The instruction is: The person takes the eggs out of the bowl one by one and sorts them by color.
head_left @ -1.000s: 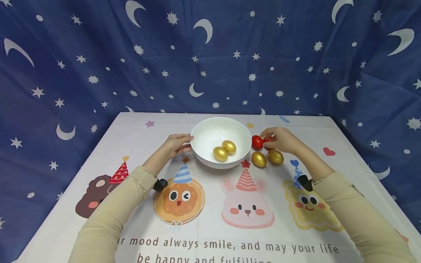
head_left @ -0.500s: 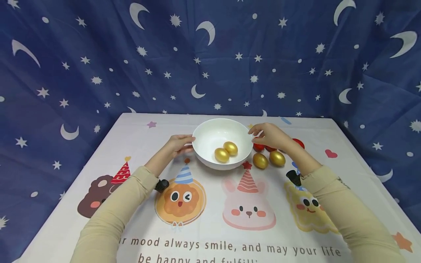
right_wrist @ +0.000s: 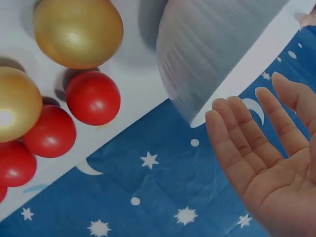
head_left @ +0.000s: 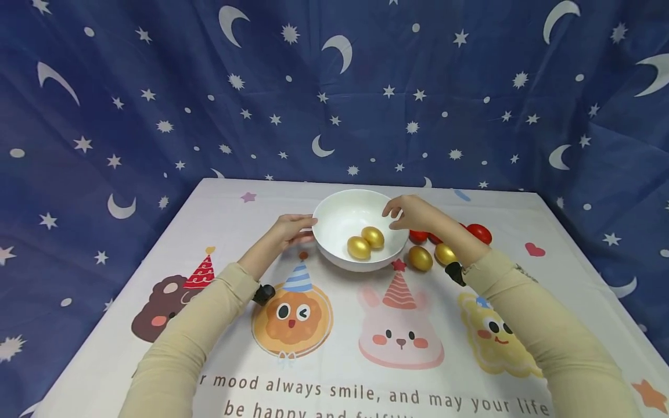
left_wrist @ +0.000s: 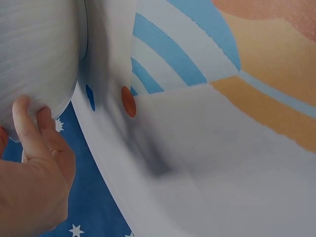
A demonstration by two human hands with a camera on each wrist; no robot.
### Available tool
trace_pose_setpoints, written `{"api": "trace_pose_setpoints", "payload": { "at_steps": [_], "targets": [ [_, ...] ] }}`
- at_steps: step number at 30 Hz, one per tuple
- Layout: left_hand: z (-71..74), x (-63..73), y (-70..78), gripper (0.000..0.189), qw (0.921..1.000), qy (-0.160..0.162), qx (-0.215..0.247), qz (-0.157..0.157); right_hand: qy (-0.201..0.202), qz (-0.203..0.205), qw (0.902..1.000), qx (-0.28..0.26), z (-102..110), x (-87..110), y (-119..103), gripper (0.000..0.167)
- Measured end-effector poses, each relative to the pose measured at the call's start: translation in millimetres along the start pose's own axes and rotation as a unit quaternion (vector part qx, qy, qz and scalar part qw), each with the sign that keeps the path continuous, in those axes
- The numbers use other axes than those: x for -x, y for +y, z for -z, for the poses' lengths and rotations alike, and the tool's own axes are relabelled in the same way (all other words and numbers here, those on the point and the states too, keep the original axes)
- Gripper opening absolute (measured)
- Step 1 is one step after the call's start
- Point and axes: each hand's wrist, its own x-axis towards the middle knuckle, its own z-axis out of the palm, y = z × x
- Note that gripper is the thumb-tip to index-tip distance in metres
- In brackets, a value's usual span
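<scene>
A white bowl (head_left: 340, 216) stands on the table, with two golden eggs (head_left: 359, 248) lying inside it. My left hand (head_left: 284, 230) holds the bowl's left side; in the left wrist view its fingertips press the outer wall. Over the bowl's right rim hovers my right hand (head_left: 415, 213), palm down in the head view. The right wrist view shows that hand's fingers (right_wrist: 247, 143) spread and loosely bent, with nothing in them. Right of the bowl lie two more golden eggs (head_left: 420, 259) and several red eggs (right_wrist: 94, 98), partly hidden by my right arm in the head view.
A white printed cloth (head_left: 470, 400) with cartoon figures covers the table. Behind it hangs a blue curtain (head_left: 261, 75) with moons and stars. Small black devices (head_left: 263, 294) sit at both wrists.
My right hand has moved left, from beside the red eggs to above the bowl's right rim, exposing the red eggs. My left hand stays at the bowl. The head view has shifted slightly.
</scene>
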Motion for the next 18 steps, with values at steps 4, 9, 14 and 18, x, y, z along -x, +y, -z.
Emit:
{"api": "trace_pose_setpoints", "payload": {
  "at_steps": [4, 9, 14, 18],
  "targets": [
    [-0.2, 0.5, -0.2, 0.048, 1.0000, 0.001, 0.003, 0.000, -0.026, 0.007, 0.9991, 0.034, -1, -9.0, -5, 0.027],
    [-0.1, 0.7, 0.5, 0.048, 1.0000, 0.004, 0.000, -0.001, -0.063, 0.010, 0.9961, 0.061, 1, -20.3, -14, 0.027],
    [-0.4, 0.0, 0.1, 0.048, 1.0000, 0.006, -0.004, -0.003, -0.090, 0.003, 0.9936, 0.068, 0, -30.9, -19, 0.030],
    [-0.6, 0.1, -1.3, 0.048, 1.0000, 0.007, -0.006, -0.003, -0.105, 0.000, 0.9924, 0.063, -4, -39.2, -18, 0.031]
  ]
}}
